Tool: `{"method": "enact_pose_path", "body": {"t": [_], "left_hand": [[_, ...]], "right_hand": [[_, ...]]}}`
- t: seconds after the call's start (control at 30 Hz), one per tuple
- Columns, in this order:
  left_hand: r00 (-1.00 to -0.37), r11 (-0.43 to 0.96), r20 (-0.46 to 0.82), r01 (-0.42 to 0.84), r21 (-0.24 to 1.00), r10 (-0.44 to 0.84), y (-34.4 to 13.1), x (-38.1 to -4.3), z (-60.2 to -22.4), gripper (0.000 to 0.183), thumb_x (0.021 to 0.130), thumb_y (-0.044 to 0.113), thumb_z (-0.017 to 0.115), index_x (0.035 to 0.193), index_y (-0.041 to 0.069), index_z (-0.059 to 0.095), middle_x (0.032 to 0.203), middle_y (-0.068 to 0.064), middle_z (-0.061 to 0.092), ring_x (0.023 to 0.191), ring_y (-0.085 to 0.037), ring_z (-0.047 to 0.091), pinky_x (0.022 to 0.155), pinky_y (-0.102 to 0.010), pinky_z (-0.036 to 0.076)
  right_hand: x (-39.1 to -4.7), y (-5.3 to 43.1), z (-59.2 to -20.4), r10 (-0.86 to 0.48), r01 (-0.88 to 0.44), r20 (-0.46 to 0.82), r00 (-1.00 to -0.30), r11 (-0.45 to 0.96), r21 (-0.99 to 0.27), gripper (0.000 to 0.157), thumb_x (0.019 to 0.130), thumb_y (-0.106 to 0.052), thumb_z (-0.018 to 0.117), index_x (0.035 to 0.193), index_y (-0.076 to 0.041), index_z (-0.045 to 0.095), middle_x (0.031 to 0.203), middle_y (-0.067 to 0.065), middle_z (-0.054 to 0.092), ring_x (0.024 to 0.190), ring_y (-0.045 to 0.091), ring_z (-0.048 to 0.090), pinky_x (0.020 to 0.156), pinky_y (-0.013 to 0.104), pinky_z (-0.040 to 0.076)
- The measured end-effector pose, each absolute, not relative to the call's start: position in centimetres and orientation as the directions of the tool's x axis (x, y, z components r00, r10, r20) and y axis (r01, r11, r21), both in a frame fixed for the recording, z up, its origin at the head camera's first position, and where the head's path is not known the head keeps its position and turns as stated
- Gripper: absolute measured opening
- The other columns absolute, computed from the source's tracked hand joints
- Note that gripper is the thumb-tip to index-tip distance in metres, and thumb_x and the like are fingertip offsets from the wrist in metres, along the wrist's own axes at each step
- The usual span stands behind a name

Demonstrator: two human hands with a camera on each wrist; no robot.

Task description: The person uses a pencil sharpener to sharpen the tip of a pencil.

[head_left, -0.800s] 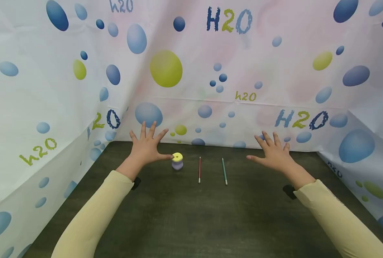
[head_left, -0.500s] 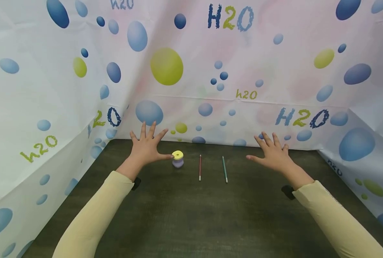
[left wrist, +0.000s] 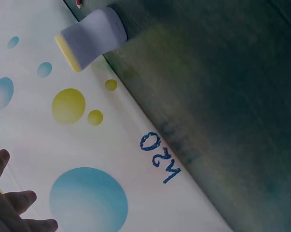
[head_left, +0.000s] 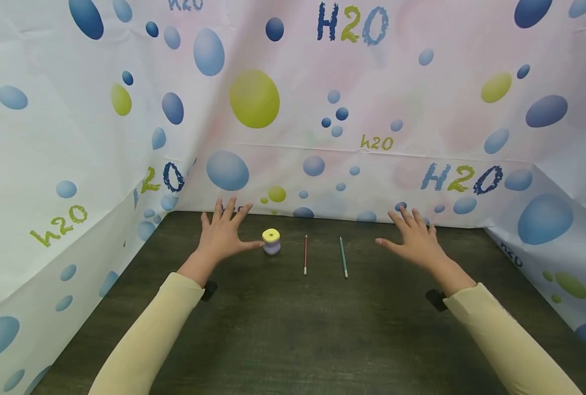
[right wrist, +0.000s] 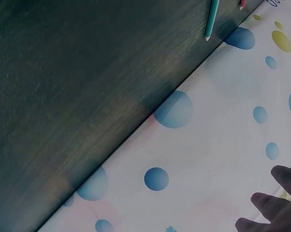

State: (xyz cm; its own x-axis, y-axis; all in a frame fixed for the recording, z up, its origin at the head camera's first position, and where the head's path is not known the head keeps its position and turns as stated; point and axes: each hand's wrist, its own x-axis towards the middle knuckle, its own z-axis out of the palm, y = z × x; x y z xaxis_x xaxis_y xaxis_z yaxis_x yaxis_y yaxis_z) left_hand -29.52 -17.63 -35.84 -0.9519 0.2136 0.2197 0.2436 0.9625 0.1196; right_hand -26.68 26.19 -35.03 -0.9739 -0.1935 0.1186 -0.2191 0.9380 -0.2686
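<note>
My left hand (head_left: 221, 235) hovers over the back left of the dark table, fingers spread and holding nothing. Its thumb overlaps the edge of a small waisted purple-grey object (head_left: 272, 248) with a yellow top that has a hole in it. That object (left wrist: 94, 36) lies at the upper left of the left wrist view. To its right rest a red pencil (head_left: 305, 255) and a green pencil (head_left: 343, 258), roughly side by side with their pale ends toward me. My right hand (head_left: 415, 241), likewise spread and holding nothing, hovers right of the green pencil (right wrist: 212, 20).
The dark tabletop (head_left: 293, 334) stretches toward me between both forearms. A white sheet (head_left: 312, 71) printed with bubbles and H2O lettering rises behind the table and along both sides. Dark wrist-camera mounts (head_left: 437, 300) sit under the wrists.
Both hands have dropped slightly toward the table, and the left fingers sit a little lower in view. The head view has tilted down a touch. The pencils and purple-grey object stay put.
</note>
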Motion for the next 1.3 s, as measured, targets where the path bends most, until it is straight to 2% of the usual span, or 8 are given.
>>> {"method": "enact_pose_path", "body": {"t": [0.3,0.4,0.6,0.83,1.1,1.3], "left_hand": [[-0.96,0.95,0.205,0.234,0.206,0.191,-17.3,-29.3,-37.4,0.103,0.082,0.067,0.074,0.162,0.019,0.031,0.169,-0.022,0.024,0.155,-0.05,0.024,0.115,-0.076,0.026],[-0.963,0.942,0.196,0.232,0.244,0.187,-17.4,-29.2,-38.0,0.102,0.083,0.065,0.074,0.161,0.015,0.033,0.167,-0.023,0.029,0.152,-0.05,0.029,0.114,-0.074,0.031],[-0.98,0.883,0.121,0.194,0.428,0.157,-17.5,-29.2,-38.6,0.097,0.088,0.057,0.073,0.161,0.009,0.031,0.166,-0.023,0.032,0.151,-0.047,0.033,0.115,-0.066,0.035],[-0.993,0.769,0.011,0.1,0.632,0.12,-17.0,-29.7,-39.2,0.092,0.094,0.049,0.069,0.162,0.007,0.026,0.165,-0.024,0.032,0.149,-0.048,0.036,0.118,-0.064,0.034],[-0.992,0.702,-0.025,0.07,0.709,0.124,-16.3,-30.4,-40.0,0.086,0.096,0.044,0.069,0.161,0.005,0.028,0.163,-0.022,0.038,0.149,-0.042,0.039,0.119,-0.06,0.035],[-0.988,0.658,-0.04,0.07,0.75,0.15,-15.7,-30.8,-40.4,0.083,0.097,0.032,0.071,0.161,0.003,0.028,0.163,-0.023,0.037,0.15,-0.042,0.039,0.118,-0.058,0.037]], "right_hand": [[-26.1,26.2,-35.9,-0.183,-0.232,0.175,-0.967,0.917,-0.325,0.085,0.097,-0.052,0.062,0.157,0.002,0.035,0.165,0.032,0.024,0.149,0.057,0.025,0.109,0.083,0.021],[-26.0,26.2,-36.1,-0.189,-0.231,0.149,-0.971,0.908,-0.35,0.084,0.099,-0.051,0.06,0.157,0.004,0.033,0.163,0.034,0.024,0.146,0.059,0.028,0.109,0.082,0.025],[-26.2,25.8,-36.7,-0.214,-0.242,0.115,-0.97,0.862,-0.445,0.078,0.102,-0.043,0.06,0.157,0.005,0.032,0.161,0.036,0.029,0.144,0.058,0.033,0.112,0.072,0.032],[-26.3,25.3,-37.2,-0.214,-0.205,0.048,-0.976,0.81,-0.549,0.062,0.106,-0.035,0.054,0.151,0.006,0.042,0.152,0.035,0.046,0.136,0.054,0.048,0.107,0.066,0.043],[-26.5,24.8,-37.3,-0.229,-0.168,-0.013,-0.973,0.75,-0.639,0.055,0.108,-0.031,0.049,0.145,0.01,0.049,0.147,0.035,0.051,0.133,0.053,0.05,0.105,0.062,0.046],[-27.2,24.6,-37.7,-0.253,-0.101,-0.105,-0.962,0.684,-0.722,0.055,0.109,-0.028,0.048,0.146,0.013,0.045,0.144,0.037,0.053,0.128,0.049,0.058,0.102,0.055,0.052]]}}
